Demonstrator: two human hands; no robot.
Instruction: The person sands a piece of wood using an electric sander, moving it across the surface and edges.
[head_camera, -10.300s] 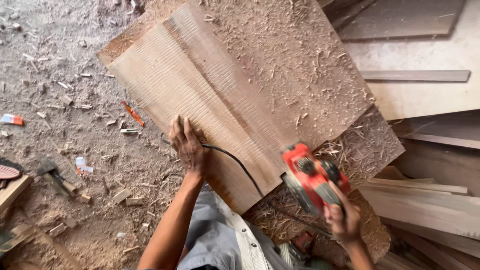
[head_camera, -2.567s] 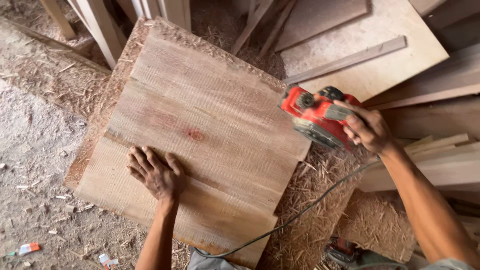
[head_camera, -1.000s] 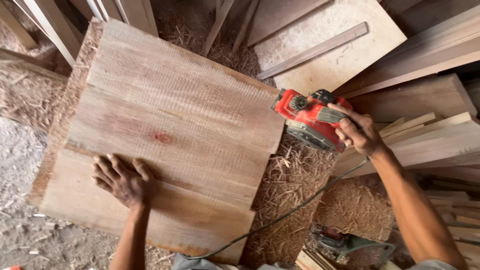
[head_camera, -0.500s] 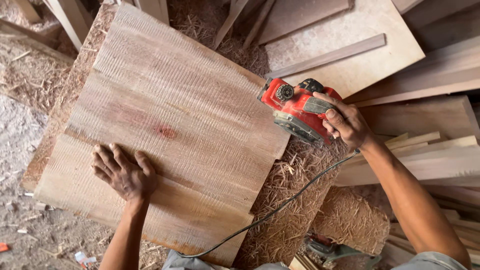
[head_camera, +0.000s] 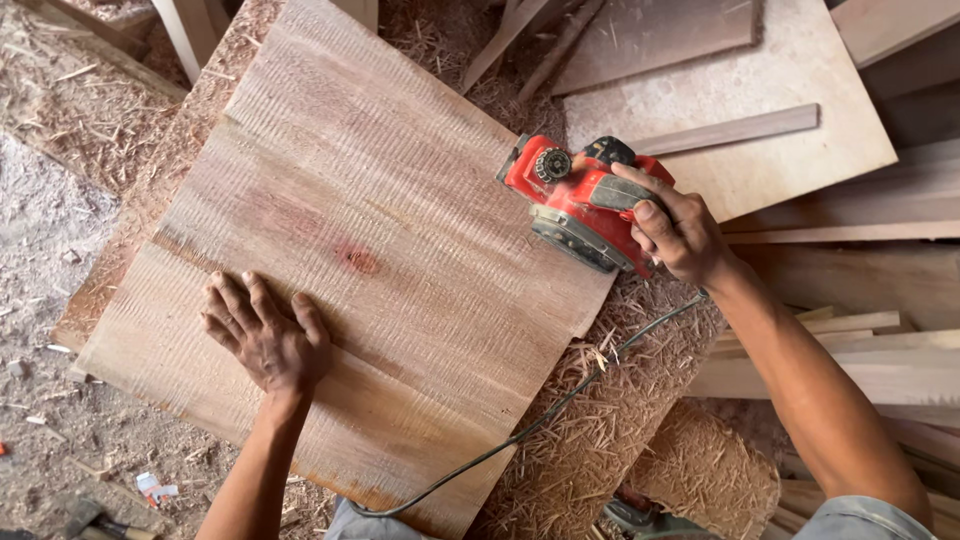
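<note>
A wide rough-sawn wooden board with a reddish knot lies flat on a shavings-covered base. My left hand presses flat on its near left part, fingers spread. My right hand grips the handle of a red electric hand planer, which sits at the board's right edge. Its black power cord trails down across the shavings toward me.
Wood shavings cover the base under and to the right of the board. Planks and offcuts pile up at right, a plywood sheet with a thin strip lies behind the planer. Sawdust-strewn floor at left.
The planer has shifted left onto the board's right edge with my right hand on it. My left hand stays flat on the board's near left part.
</note>
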